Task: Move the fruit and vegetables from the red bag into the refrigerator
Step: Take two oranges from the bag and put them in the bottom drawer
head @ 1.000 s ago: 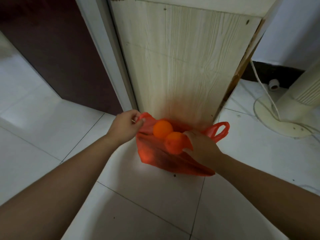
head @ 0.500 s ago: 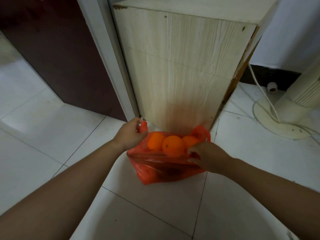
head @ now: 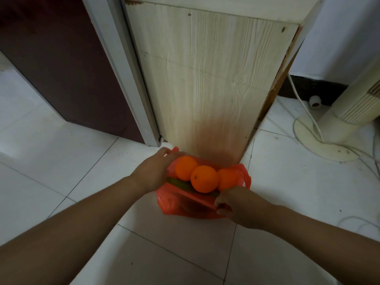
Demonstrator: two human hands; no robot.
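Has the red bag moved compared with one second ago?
Yes. The red bag now sits lower against the wooden panel, nearer the person.

Your left hand (head: 153, 171) holds the far-left edge of the red bag (head: 185, 206), fingers curled over the rim. Your right hand (head: 236, 204) pinches the near rim, grip closed on the plastic. The bag sits on the white tiled floor (head: 72, 171), mouth pulled open. Three oranges inside: left orange (head: 185, 167), middle orange (head: 204, 178) and right orange (head: 227, 178), touching in a row. A green vegetable (head: 181, 184) lies under them, mostly hidden. A pale wooden panel (head: 213, 79) stands upright just behind the bag. Dark door (head: 61, 58) to its left. A cream fan base (head: 320, 145) with white cord (head: 304, 105) sits on the floor to the right.
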